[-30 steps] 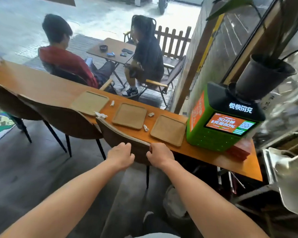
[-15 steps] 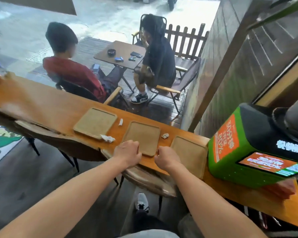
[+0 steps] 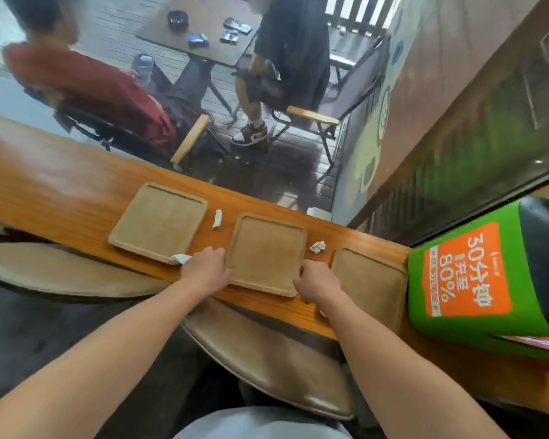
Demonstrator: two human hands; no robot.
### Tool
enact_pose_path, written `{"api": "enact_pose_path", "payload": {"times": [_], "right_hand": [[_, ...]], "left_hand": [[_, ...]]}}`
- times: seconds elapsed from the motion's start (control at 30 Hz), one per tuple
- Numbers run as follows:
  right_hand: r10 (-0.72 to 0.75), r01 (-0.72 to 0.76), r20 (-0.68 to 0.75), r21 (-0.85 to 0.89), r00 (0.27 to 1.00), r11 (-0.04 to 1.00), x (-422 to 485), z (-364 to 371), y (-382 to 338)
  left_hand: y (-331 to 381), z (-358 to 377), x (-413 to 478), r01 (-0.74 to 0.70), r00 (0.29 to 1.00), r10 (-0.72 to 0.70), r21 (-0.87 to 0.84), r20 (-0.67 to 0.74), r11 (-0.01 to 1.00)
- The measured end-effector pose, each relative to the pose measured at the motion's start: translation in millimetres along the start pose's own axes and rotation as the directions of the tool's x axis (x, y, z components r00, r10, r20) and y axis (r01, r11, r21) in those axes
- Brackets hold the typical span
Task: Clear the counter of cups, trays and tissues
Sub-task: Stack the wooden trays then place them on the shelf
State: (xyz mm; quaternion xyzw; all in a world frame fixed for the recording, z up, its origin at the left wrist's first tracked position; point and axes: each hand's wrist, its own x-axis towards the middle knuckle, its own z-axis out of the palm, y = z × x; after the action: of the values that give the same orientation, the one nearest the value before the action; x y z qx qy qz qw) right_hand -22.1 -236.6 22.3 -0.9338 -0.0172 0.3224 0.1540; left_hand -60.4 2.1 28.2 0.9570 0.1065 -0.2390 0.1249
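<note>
A moment ago both my hands gripped the chair back; now my left hand (image 3: 207,271) and right hand (image 3: 318,282) curl at either edge of the middle square tan tray (image 3: 265,250) on the orange wooden worktop (image 3: 61,188), grip closing, hold unconfirmed, so clearing is starting

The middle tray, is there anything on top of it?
The middle tray looks bare inside. The left hand and right hand cover its near corners, so anything under them cannot be seen. A crumpled tissue lies beside it.

Soft daylight from beyond the glass — wide-angle bowing at edges, slight motion blur throughout.
</note>
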Motion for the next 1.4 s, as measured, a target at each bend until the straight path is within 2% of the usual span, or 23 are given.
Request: {"api": "enact_pose_path", "payload": {"times": [0.1,0.23,0.33,0.57,0.67,0.83,1.07,1.17,1.27,1.4], "right_hand": [[0.047,-0.047,0.011,0.022,0.999,0.999,10.5,0.5,-12.1],[0.033,-0.033,0.036,-0.007,0.999,0.999,27.4,2.7,-33.3],[0.027,-0.029,0.049,0.033,0.998,0.999,43.1,8.6,-58.0],[-0.125,0.127,-0.023,0.206,0.992,0.97,95.0,27.1,-138.4],[-0.203,0.211,-0.059,0.205,0.977,0.956,117.7,37.4,-166.5],[-0.257,0.266,-0.078,0.149,0.963,0.953,144.6,55.7,-195.8],[-0.28,0.282,-0.104,0.0,0.954,0.959,150.2,73.5,-197.7],[-0.256,0.259,-0.074,0.021,0.964,0.966,149.3,73.8,-193.2],[-0.231,0.233,-0.044,0.058,0.972,0.971,147.2,73.3,-186.3],[-0.184,0.184,-0.007,0.091,0.983,0.979,143.0,63.6,-180.9]], "left_hand": [[-8.5,0.4,14.1,-0.02,0.999,0.02,0.018,0.042,1.0],[-18.8,-2.2,24.9,-0.025,0.998,0.026,-0.021,0.058,0.999],[-30.9,-2.5,33.5,-0.005,0.998,0.007,-0.029,0.068,1.0],[-65.3,15.7,50.2,0.098,0.995,-0.096,-0.057,0.028,0.994],[-74.3,29.1,54.5,0.107,0.993,-0.1,-0.104,0.066,0.989],[-78.7,44.4,60.3,0.093,0.996,-0.092,-0.114,0.015,0.989],[-82.0,58.9,60.0,-0.001,0.999,0.002,0.024,-0.048,1.0],[-80.6,59.2,58.3,-0.032,0.998,0.03,-0.042,-0.052,0.999],[-76.9,53.1,59.3,-0.016,0.998,0.004,-0.193,-0.059,0.981],[-76.1,36.7,60.6,0.001,0.999,0.013,-0.307,0.044,0.952]]}}
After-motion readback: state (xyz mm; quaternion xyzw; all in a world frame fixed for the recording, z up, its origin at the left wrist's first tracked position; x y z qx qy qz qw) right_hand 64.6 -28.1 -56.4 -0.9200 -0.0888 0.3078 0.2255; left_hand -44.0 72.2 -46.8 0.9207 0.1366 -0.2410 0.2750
